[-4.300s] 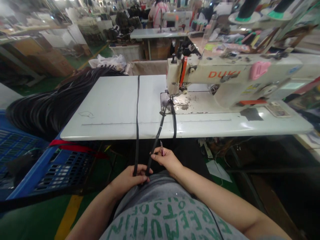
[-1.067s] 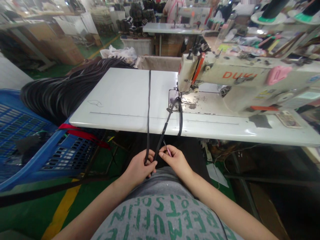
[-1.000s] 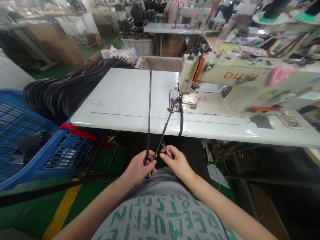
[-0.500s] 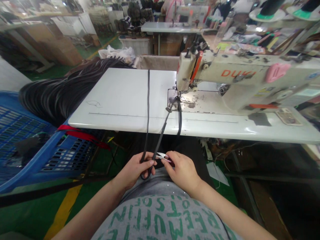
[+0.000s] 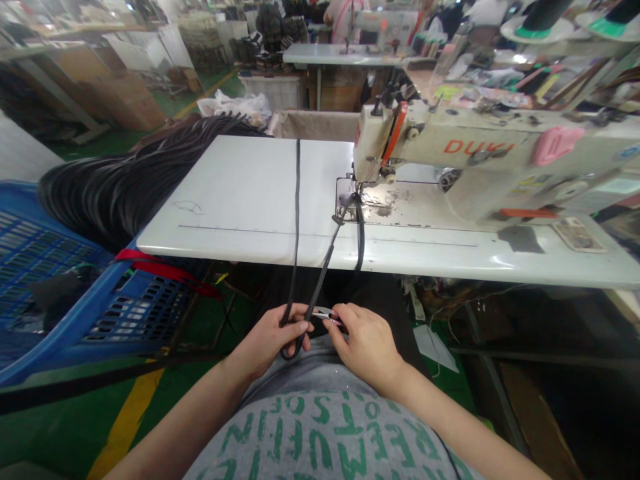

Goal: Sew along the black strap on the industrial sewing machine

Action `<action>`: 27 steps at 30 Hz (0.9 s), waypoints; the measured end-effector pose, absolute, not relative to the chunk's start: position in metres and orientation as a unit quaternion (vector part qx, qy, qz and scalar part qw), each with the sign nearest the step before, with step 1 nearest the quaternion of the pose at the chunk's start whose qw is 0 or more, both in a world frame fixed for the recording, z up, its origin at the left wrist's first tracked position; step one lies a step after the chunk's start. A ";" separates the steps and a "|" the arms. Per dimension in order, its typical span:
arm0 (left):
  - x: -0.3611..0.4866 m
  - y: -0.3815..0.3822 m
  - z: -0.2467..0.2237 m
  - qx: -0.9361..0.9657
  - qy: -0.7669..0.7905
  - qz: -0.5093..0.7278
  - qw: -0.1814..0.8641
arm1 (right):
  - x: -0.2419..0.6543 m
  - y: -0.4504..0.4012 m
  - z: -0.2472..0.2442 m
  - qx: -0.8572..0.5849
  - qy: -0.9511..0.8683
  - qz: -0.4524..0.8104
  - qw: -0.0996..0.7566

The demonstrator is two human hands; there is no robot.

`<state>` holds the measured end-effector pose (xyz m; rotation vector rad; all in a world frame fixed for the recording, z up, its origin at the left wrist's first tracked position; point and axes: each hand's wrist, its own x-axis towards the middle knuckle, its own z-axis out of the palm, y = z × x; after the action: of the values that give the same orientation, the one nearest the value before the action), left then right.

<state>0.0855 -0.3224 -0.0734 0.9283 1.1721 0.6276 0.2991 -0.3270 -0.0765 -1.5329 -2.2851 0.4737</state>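
Between the thumb and fingers of my left hand (image 5: 280, 337) is a looped black cord (image 5: 321, 283). One strand crosses the white table (image 5: 240, 193); another runs up to the needle area of the sewing machine (image 5: 425, 147). My right hand (image 5: 367, 340) is closed on small thread snips (image 5: 327, 315), whose blades point left and touch or nearly touch the cord beside my left fingertips. Both hands are in front of the table edge, above my lap. A further length of cord hangs over the edge right of the held strands.
A large bundle of black cords (image 5: 115, 180) lies left of the table, by a blue basket (image 5: 95, 307) with a red strap (image 5: 165, 268). A pink object (image 5: 557, 143) sits on the machine arm. Behind are another machine, a person (image 5: 343, 13) and thread cones.
The blades of the snips have come closer together and turned slightly at the cord. My left hand and the cord are almost unmoved.
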 end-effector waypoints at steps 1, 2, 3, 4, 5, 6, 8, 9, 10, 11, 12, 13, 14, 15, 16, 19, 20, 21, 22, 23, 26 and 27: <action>0.086 -0.322 -0.073 0.416 0.525 0.279 0.688 | 0.299 -0.327 -0.076 -0.539 -0.808 0.162 0.172; 0.086 -0.322 -0.073 0.418 0.524 0.278 0.688 | 0.299 -0.328 -0.076 -0.538 -0.811 0.156 0.170; 0.086 -0.322 -0.073 0.419 0.524 0.278 0.688 | 0.298 -0.328 -0.076 -0.536 -0.814 0.147 0.167; 0.086 -0.322 -0.074 0.420 0.523 0.279 0.687 | 0.298 -0.329 -0.076 -0.536 -0.817 0.137 0.164; 0.086 -0.323 -0.074 0.419 0.523 0.281 0.687 | 0.298 -0.329 -0.075 -0.535 -0.820 0.125 0.161; 0.086 -0.323 -0.074 0.417 0.522 0.283 0.688 | 0.297 -0.329 -0.075 -0.535 -0.822 0.114 0.159; 0.086 -0.323 -0.075 0.411 0.522 0.285 0.691 | 0.297 -0.329 -0.076 -0.533 -0.825 0.101 0.158; 0.086 -0.323 -0.075 0.407 0.520 0.286 0.694 | 0.297 -0.328 -0.076 -0.531 -0.826 0.102 0.160; 0.086 -0.323 -0.075 0.403 0.518 0.287 0.698 | 0.298 -0.328 -0.077 -0.528 -0.826 0.111 0.165; 0.086 -0.323 -0.074 0.399 0.515 0.287 0.702 | 0.299 -0.327 -0.078 -0.525 -0.824 0.126 0.171; 0.086 -0.323 -0.074 0.396 0.514 0.286 0.705 | 0.299 -0.326 -0.079 -0.523 -0.820 0.146 0.179; 0.086 -0.323 -0.073 0.393 0.514 0.285 0.708 | 0.300 -0.325 -0.080 -0.521 -0.816 0.167 0.188; 0.086 -0.323 -0.073 0.390 0.513 0.283 0.710 | 0.301 -0.324 -0.081 -0.519 -0.811 0.185 0.195; 0.086 -0.323 -0.073 0.388 0.514 0.281 0.712 | 0.302 -0.323 -0.082 -0.517 -0.808 0.198 0.201; 0.086 -0.323 -0.073 0.388 0.514 0.280 0.712 | 0.303 -0.323 -0.082 -0.516 -0.806 0.203 0.205; 0.086 -0.323 -0.075 0.397 0.515 0.281 0.706 | 0.303 -0.323 -0.081 -0.520 -0.806 0.194 0.206; 0.085 -0.323 -0.075 0.400 0.516 0.281 0.703 | 0.302 -0.323 -0.080 -0.522 -0.804 0.195 0.207; 0.085 -0.324 -0.076 0.402 0.516 0.280 0.702 | 0.302 -0.323 -0.080 -0.524 -0.799 0.205 0.211; 0.085 -0.324 -0.077 0.402 0.515 0.281 0.703 | 0.301 -0.322 -0.081 -0.526 -0.790 0.227 0.219; 0.085 -0.324 -0.077 0.399 0.514 0.283 0.705 | 0.301 -0.322 -0.082 -0.528 -0.775 0.260 0.231; 0.084 -0.323 -0.077 0.394 0.506 0.290 0.711 | 0.300 -0.319 -0.089 -0.525 -0.699 0.396 0.282; 0.084 -0.323 -0.077 0.397 0.503 0.293 0.710 | 0.300 -0.319 -0.091 -0.519 -0.671 0.439 0.296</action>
<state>0.0842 -0.3232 -0.0772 0.8800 1.1151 0.6498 0.2996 -0.3185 -0.0914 -1.3798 -1.7849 1.1664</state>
